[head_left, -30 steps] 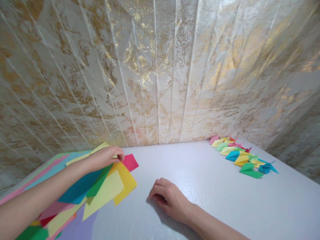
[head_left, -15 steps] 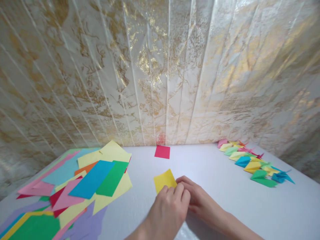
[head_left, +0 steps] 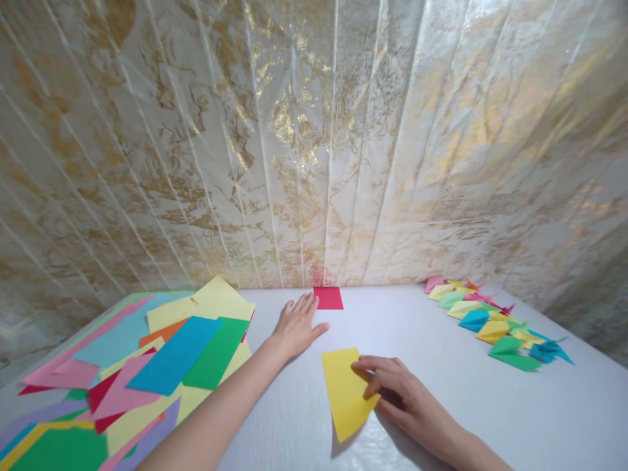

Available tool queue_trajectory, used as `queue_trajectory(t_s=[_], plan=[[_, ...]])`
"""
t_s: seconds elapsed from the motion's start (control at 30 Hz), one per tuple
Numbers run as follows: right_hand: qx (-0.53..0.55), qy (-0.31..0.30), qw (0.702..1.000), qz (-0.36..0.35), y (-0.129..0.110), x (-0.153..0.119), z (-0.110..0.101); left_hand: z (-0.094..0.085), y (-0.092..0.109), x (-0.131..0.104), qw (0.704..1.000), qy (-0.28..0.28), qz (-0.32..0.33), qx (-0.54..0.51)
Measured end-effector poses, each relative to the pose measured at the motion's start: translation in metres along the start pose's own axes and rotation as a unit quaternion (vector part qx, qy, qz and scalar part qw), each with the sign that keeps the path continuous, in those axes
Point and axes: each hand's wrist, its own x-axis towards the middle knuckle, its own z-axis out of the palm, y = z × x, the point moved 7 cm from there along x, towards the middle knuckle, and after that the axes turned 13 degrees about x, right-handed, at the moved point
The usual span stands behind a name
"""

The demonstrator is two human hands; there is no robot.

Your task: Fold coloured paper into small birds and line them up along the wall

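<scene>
My left hand (head_left: 295, 327) lies flat near the back of the white table, thumb apart from the fingers. Its fingertips meet the left edge of a small red paper square (head_left: 330, 298). Closer to me, my right hand (head_left: 405, 389) grips a yellow sheet of paper (head_left: 342, 392) by its right edge, between thumb and fingers. The yellow sheet is slightly bent, and its lower corner appears raised off the table above a shadow.
Coloured paper sheets (head_left: 174, 356) overlap in a loose pile on the left. Several folded paper figures (head_left: 490, 330) stand in rows at the back right. A white and gold patterned curtain (head_left: 314, 163) hangs behind the white table (head_left: 417, 327).
My left hand has left the yellow paper and reached forward to the red square, which sits slightly farther right. The yellow sheet, still in my right hand, is now more fully in view.
</scene>
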Motion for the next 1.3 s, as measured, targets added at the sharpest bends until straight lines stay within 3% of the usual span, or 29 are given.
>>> queue_trajectory(t_s=[0.07, 0.17, 0.27, 0.33, 0.4, 0.57, 0.63, 0.73, 0.9, 1.0, 1.1, 1.23, 1.3], plan=[[-0.006, -0.003, 1.0, -0.01, -0.002, -0.001, 0.0, 0.006, -0.007, -0.003, 1.0, -0.013, 0.004, 0.007], [-0.03, -0.014, 0.999, -0.043, -0.007, -0.001, -0.002, 0.008, -0.012, -0.026, 0.999, -0.042, 0.01, 0.019], [-0.062, -0.027, 0.994, -0.089, -0.013, -0.001, 0.001, 0.002, -0.02, -0.05, 0.997, -0.065, 0.004, 0.032], [-0.088, -0.042, 0.989, -0.111, -0.016, -0.001, 0.006, -0.003, -0.022, -0.055, 0.997, -0.067, 0.005, 0.035], [-0.112, -0.057, 0.985, -0.119, -0.02, 0.0, 0.013, -0.007, -0.017, -0.045, 0.997, -0.064, 0.022, 0.029], [-0.136, -0.055, 0.98, -0.132, -0.027, -0.001, 0.021, -0.002, 0.014, 0.005, 0.996, -0.056, 0.071, -0.001], [-0.133, -0.051, 0.978, -0.152, -0.029, -0.004, 0.021, 0.004, 0.016, 0.009, 0.996, -0.064, 0.065, 0.001], [-0.125, -0.05, 0.977, -0.163, -0.026, -0.006, 0.018, 0.01, -0.001, -0.023, 0.996, -0.072, 0.042, 0.02], [-0.119, -0.051, 0.982, -0.139, -0.023, -0.002, 0.016, 0.011, -0.063, -0.127, 0.996, -0.042, -0.018, 0.075], [-0.112, -0.057, 0.984, -0.128, -0.025, -0.001, 0.017, -0.018, -0.073, -0.168, 0.973, 0.155, -0.038, 0.167], [-0.106, -0.058, 0.987, -0.106, -0.025, -0.002, 0.014, -0.035, -0.048, -0.173, 0.958, 0.221, -0.056, 0.175], [-0.087, -0.067, 0.99, -0.093, -0.029, -0.003, 0.008, -0.031, 0.041, -0.157, 0.953, 0.223, 0.162, 0.123], [-0.055, -0.068, 0.993, -0.08, -0.03, -0.001, 0.004, -0.025, 0.064, -0.15, 0.958, 0.21, 0.173, 0.088]])
